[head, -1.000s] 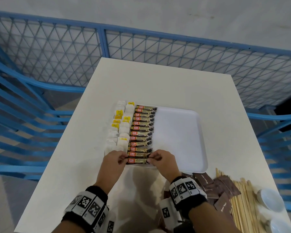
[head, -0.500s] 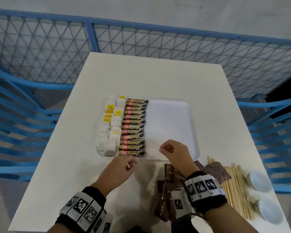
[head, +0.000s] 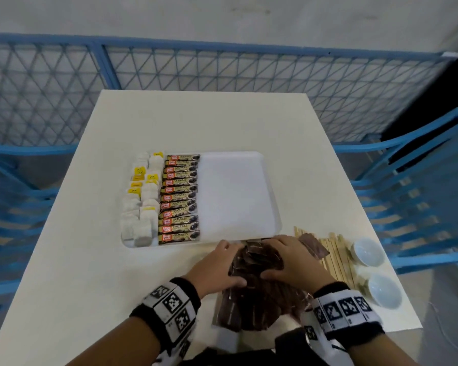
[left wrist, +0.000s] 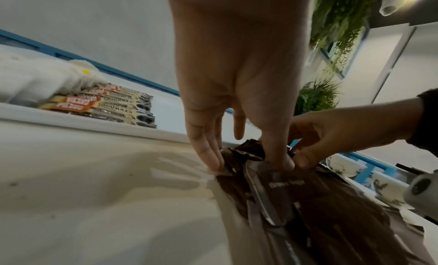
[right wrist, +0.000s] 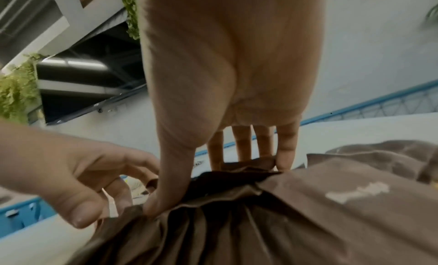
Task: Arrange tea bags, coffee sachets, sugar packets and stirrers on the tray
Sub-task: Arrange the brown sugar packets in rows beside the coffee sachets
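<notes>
A white tray [head: 236, 196] lies mid-table. White tea bags [head: 140, 204] with yellow tags fill its left edge, and a column of coffee sachets [head: 180, 199] lies beside them; its right half is bare. Just in front of the tray sits a heap of brown sugar packets [head: 257, 281]. My left hand [head: 217, 265] and right hand [head: 288, 262] grip a bunch of these packets from either side, thumbs and fingers curled round it. The left wrist view shows my left hand [left wrist: 251, 162] pinching the packets [left wrist: 284, 184]; the right wrist view shows my right hand [right wrist: 213, 186] on the packets [right wrist: 284, 213].
Wooden stirrers [head: 336, 254] lie in a row right of the packets. Two small white bowls [head: 376, 270] stand at the table's front right corner. Blue chairs [head: 418, 196] and a blue mesh fence [head: 222, 67] surround the white table [head: 196, 122].
Both hands left the nearest coffee sachet on the tray, drew back toward me and to the right, and closed round the heap of brown sugar packets. The head view also shifted.
</notes>
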`<state>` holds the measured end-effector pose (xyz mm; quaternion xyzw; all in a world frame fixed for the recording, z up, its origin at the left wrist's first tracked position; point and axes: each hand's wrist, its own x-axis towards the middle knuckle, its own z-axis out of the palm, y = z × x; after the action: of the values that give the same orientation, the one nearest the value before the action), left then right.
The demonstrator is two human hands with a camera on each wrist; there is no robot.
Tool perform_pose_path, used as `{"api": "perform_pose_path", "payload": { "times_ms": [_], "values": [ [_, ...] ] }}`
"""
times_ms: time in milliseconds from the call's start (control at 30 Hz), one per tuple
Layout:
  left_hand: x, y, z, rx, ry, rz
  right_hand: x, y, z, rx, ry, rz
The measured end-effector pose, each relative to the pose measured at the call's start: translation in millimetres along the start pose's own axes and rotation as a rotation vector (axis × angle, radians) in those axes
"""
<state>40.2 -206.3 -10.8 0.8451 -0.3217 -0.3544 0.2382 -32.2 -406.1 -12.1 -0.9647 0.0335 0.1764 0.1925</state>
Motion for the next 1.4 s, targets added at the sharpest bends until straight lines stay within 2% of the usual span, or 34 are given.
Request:
{"api": "perform_pose_path", "payload": {
  "times_ms": [100,267,433,600,700,833,967,1033,1100,1233,1400],
  "values": [
    [6,2,2,-0.033,-0.015,-0.044,5,-1,-2,-0.05,0.002,-0.034],
    [12,-2,1,-0.12,0.072,-0.075,15,-7,-7,-0.142,0.0,-0.077],
    [17,1,5,-0.128,0.125,-0.036,18,-7,-9,-0.14,0.039,-0.141],
    [16,0,9,-0.076,0.209,0.066,9,-2,-17,0.151,0.221,-0.086],
    [16,-2,9,-0.09,0.277,0.107,-3,0,-26,0.388,0.324,0.041],
    [11,-4,0,-0.161,0.357,0.124,-18,-2,-33,0.725,0.34,0.136],
    [-2,-6,-15,-0.34,0.47,0.089,-21,-16,-34,0.93,0.308,0.138],
    [-7,-6,-23,-0.551,0.468,0.021,-18,-26,-35,1.006,0.295,0.124],
    [-13,-1,-31,-0.726,0.427,0.011,-13,-38,-37,1.068,0.258,0.094],
    [-21,13,-42,-0.907,0.383,0.038,1,-65,-33,1.076,0.163,-0.024],
    [-19,19,-43,-1.203,0.483,-0.009,14,-95,-23,1.091,0.131,-0.105]
  ]
}}
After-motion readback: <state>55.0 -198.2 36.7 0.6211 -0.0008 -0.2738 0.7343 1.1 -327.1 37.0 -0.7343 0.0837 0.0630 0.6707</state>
